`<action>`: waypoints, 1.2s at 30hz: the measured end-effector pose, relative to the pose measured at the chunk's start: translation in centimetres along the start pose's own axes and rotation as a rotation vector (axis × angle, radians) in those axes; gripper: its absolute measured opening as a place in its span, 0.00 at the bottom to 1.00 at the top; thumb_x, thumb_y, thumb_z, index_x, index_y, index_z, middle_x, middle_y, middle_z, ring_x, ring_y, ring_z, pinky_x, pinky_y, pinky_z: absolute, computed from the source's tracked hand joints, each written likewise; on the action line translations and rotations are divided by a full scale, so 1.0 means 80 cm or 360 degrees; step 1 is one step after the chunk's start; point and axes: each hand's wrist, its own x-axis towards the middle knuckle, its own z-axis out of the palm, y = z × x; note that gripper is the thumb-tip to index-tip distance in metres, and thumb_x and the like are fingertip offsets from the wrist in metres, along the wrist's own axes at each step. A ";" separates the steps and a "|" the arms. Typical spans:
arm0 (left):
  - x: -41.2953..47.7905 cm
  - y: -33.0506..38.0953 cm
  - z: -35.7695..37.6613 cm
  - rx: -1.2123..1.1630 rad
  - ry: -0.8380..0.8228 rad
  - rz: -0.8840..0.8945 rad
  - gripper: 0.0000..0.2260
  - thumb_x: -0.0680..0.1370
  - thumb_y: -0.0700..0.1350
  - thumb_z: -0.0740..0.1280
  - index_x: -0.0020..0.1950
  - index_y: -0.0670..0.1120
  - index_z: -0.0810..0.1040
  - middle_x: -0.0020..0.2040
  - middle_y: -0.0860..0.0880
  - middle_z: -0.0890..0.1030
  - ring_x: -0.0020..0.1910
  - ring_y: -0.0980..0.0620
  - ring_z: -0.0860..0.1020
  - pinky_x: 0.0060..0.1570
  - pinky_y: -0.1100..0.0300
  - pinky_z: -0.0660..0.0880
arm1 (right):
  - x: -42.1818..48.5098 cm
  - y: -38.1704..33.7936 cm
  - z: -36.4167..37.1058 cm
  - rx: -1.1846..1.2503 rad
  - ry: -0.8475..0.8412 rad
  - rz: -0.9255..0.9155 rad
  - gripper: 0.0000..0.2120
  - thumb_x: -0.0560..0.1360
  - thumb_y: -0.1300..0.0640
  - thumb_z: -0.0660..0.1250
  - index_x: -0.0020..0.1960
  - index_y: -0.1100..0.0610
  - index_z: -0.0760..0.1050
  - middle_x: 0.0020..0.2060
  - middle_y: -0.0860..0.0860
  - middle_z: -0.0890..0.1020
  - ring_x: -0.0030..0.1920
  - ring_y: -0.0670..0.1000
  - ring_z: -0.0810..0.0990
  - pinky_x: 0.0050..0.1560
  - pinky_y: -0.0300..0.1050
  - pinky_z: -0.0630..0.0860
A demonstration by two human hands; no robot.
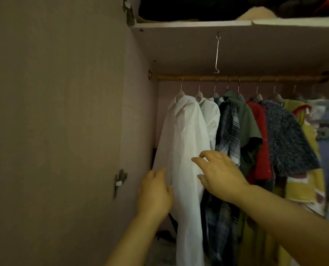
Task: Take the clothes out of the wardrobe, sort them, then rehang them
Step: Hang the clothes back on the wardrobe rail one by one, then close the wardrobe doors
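Note:
Several garments hang on hangers from a wooden rail inside the wardrobe. At the left end hangs a long white shirt, then a second white shirt, a plaid shirt, a green shirt, a red garment and a dark patterned top. My left hand touches the left edge of the long white shirt, fingers relaxed. My right hand is spread over the front of that shirt, fingers loosely bent, holding nothing.
The open wardrobe door fills the left side, with a hinge on its edge. A shelf above the rail holds dark folded clothes. A metal hook hangs under the shelf. Yellow and pale garments crowd the right.

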 end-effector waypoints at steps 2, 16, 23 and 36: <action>-0.022 0.009 -0.017 -0.0023 0.0033 0.0057 0.24 0.79 0.47 0.63 0.74 0.51 0.61 0.71 0.48 0.66 0.68 0.48 0.66 0.66 0.50 0.66 | -0.018 -0.004 -0.023 0.0022 -0.0008 0.0010 0.27 0.55 0.55 0.82 0.52 0.58 0.81 0.44 0.56 0.82 0.41 0.57 0.82 0.41 0.53 0.79; -0.219 0.076 -0.160 0.0312 0.0536 0.0580 0.22 0.68 0.43 0.76 0.61 0.45 0.77 0.55 0.47 0.79 0.54 0.47 0.78 0.50 0.50 0.76 | -0.154 -0.061 -0.190 0.0233 0.0125 0.0026 0.29 0.61 0.56 0.80 0.60 0.59 0.77 0.51 0.57 0.80 0.50 0.58 0.81 0.49 0.55 0.79; -0.272 0.082 -0.267 0.0291 0.0925 0.0964 0.15 0.76 0.46 0.60 0.60 0.44 0.78 0.57 0.46 0.78 0.58 0.47 0.73 0.59 0.56 0.67 | -0.148 -0.109 -0.276 0.0384 0.0465 -0.0055 0.24 0.71 0.53 0.72 0.65 0.57 0.73 0.55 0.55 0.78 0.56 0.54 0.75 0.54 0.52 0.75; -0.251 -0.011 -0.350 -0.0134 0.0566 0.0480 0.30 0.72 0.71 0.41 0.71 0.62 0.41 0.74 0.59 0.45 0.75 0.59 0.46 0.73 0.60 0.44 | -0.029 -0.278 -0.418 0.0373 0.0852 -0.0298 0.21 0.75 0.51 0.57 0.67 0.55 0.71 0.61 0.55 0.75 0.63 0.54 0.70 0.69 0.51 0.61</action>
